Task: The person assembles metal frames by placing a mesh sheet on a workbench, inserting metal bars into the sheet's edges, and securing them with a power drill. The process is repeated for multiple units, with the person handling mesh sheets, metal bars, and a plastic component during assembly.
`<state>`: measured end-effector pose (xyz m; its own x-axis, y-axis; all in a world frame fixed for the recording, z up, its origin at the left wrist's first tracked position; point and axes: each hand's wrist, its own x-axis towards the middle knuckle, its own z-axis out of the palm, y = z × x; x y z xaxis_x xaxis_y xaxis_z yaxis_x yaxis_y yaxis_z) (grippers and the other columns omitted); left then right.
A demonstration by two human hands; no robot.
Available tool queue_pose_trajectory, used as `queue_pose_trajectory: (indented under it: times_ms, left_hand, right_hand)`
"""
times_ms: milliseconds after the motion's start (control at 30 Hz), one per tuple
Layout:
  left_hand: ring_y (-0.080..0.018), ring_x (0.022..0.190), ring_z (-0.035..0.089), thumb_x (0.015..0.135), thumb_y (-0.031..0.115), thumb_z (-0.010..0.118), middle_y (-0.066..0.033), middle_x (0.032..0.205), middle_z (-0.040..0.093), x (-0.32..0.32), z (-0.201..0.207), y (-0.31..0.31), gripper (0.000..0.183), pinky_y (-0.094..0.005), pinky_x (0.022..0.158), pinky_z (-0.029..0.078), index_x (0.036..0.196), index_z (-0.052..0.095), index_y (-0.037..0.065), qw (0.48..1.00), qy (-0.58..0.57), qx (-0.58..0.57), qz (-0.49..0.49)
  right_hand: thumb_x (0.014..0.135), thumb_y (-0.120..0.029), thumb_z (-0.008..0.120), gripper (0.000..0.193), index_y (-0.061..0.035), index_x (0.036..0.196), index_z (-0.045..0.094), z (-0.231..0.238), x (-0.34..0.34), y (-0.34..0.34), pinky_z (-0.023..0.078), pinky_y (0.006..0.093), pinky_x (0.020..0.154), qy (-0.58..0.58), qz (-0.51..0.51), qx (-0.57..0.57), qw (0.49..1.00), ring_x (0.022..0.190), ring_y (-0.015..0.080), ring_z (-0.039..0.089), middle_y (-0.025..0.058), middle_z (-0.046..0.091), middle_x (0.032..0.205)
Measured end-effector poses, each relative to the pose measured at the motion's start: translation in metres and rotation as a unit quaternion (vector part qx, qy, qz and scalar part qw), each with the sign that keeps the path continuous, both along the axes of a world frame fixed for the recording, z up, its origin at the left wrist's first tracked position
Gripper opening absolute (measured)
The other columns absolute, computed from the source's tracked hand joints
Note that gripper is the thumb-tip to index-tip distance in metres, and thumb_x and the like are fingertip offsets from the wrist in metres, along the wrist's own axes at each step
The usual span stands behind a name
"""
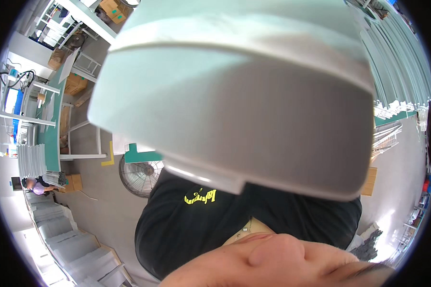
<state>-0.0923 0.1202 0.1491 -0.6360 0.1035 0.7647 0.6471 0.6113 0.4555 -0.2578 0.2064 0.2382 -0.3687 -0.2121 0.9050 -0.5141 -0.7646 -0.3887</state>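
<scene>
A large pale, smooth panel [201, 105] fills the upper middle of the head view, very close to the camera. Across its upper part runs a curved ridge or fold, and a short raised lip [203, 181] juts from its lower edge. The right half lies in shadow. Neither my left hand nor my right hand shows; whatever lies behind the panel is hidden. How the panel is held cannot be seen.
A round floor fan [141, 178] stands left of my body. Farther left is a green-topped table [51, 148] with white legs, near cardboard boxes [75, 84]. Stacked sheets [397, 62] rise at right; grey stacks [72, 241] line the lower left. Another person [39, 186] is there.
</scene>
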Motion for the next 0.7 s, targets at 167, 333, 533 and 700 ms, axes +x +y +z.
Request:
queue_pose_trajectory:
  times_ms: [167, 333, 533, 700]
  left_hand:
    - [-0.0221, 0.057, 0.053, 0.069, 0.021, 0.077, -0.0020, 0.064, 0.052, -0.002, -0.006, -0.001, 0.020, -0.0394, 0.058, 0.041, 0.079, 0.064, 0.010, 0.997, 0.042, -0.058, 0.037]
    - [-0.0222, 0.056, 0.052, 0.069, 0.025, 0.077, -0.0014, 0.061, 0.049, -0.015, -0.023, 0.003, 0.020, -0.0393, 0.059, 0.039, 0.073, 0.062, 0.014, 0.984, 0.104, -0.102, 0.099]
    - [-0.0223, 0.056, 0.050, 0.068, 0.030, 0.077, -0.0007, 0.058, 0.045, -0.019, -0.023, 0.007, 0.022, -0.0392, 0.060, 0.036, 0.065, 0.059, 0.018, 0.972, 0.145, -0.129, 0.130]
    - [-0.0231, 0.057, 0.050, 0.068, 0.034, 0.078, -0.0015, 0.057, 0.045, 0.013, 0.000, 0.011, 0.029, -0.0397, 0.061, 0.034, 0.060, 0.054, 0.020, 0.976, 0.151, -0.104, 0.120]
  right_hand:
    - [0.091, -0.013, 0.064, 0.013, -0.0017, 0.097, 0.065, 0.004, 0.028, 0.010, 0.046, 0.0242, 0.050, -0.147, -0.078, 0.003, 0.986, 0.058, 0.0140, 0.057, 0.0094, 0.064, 0.082]
    - [0.092, -0.015, 0.063, 0.014, -0.0029, 0.099, 0.064, 0.014, 0.047, 0.008, 0.045, 0.0236, 0.049, -0.175, -0.090, 0.004, 0.981, 0.058, 0.0130, 0.056, 0.0086, 0.063, 0.081]
    - [0.094, -0.017, 0.063, 0.016, -0.0043, 0.102, 0.061, 0.048, 0.069, 0.016, 0.044, 0.0228, 0.049, -0.182, -0.105, -0.009, 0.978, 0.058, 0.0119, 0.055, 0.0077, 0.061, 0.080]
    - [0.095, -0.019, 0.063, 0.017, -0.0054, 0.105, 0.060, 0.081, 0.083, 0.038, 0.043, 0.0222, 0.048, -0.169, -0.116, -0.026, 0.979, 0.058, 0.0109, 0.054, 0.0070, 0.060, 0.079]
